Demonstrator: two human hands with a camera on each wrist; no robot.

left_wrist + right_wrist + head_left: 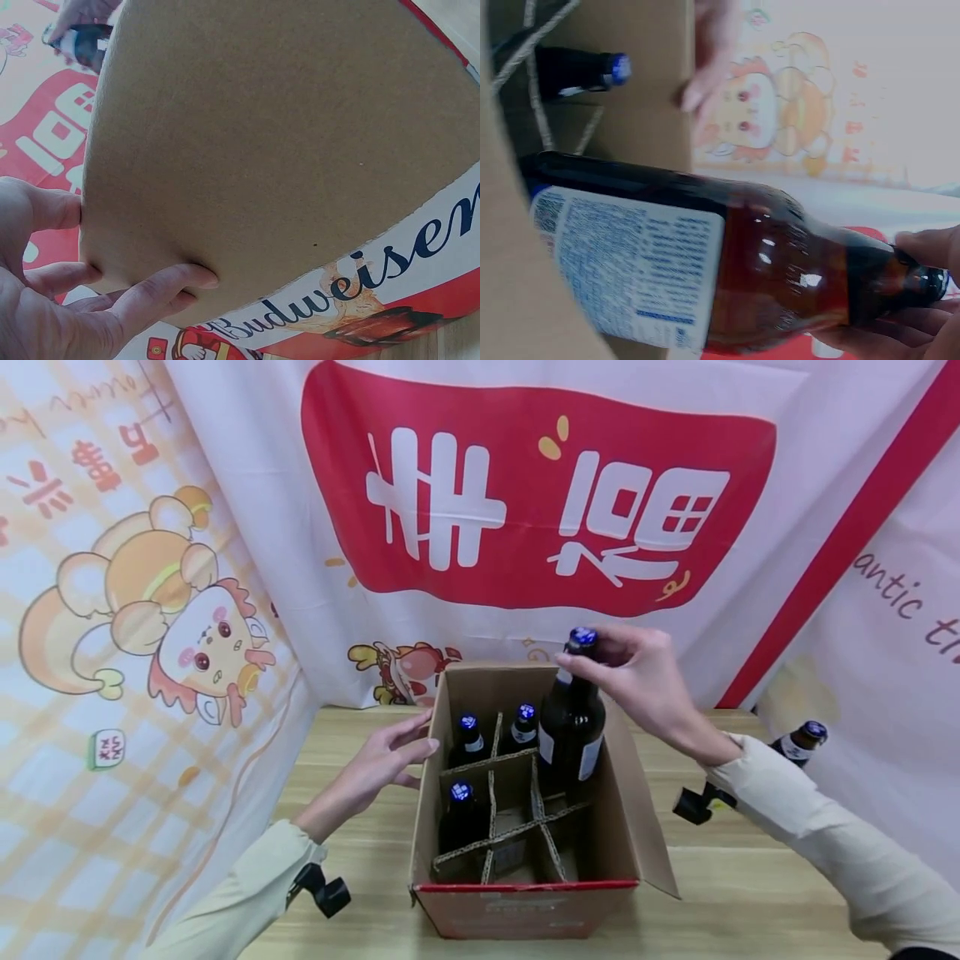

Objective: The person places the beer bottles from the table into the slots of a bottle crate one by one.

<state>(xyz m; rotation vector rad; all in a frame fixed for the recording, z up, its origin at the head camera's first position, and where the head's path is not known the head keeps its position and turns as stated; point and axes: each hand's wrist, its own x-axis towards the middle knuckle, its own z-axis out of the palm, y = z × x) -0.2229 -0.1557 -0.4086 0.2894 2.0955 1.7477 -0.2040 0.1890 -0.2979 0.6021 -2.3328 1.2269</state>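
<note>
Right fingers (pixel 877 341) around bottle neck (pixel 870 279)

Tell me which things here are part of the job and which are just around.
Part of the job:
cardboard box and its dividers
bottle pinched by the right hand
three bottles inside the box
probably the bottle beyond the right sleeve

Just around:
printed backdrop
patterned cloth at left
black wrist cameras

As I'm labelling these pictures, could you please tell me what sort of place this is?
Probably a makeshift indoor booth: printed cloths hang behind and beside a wood-grain table, on which a divided cardboard box stands.
</note>
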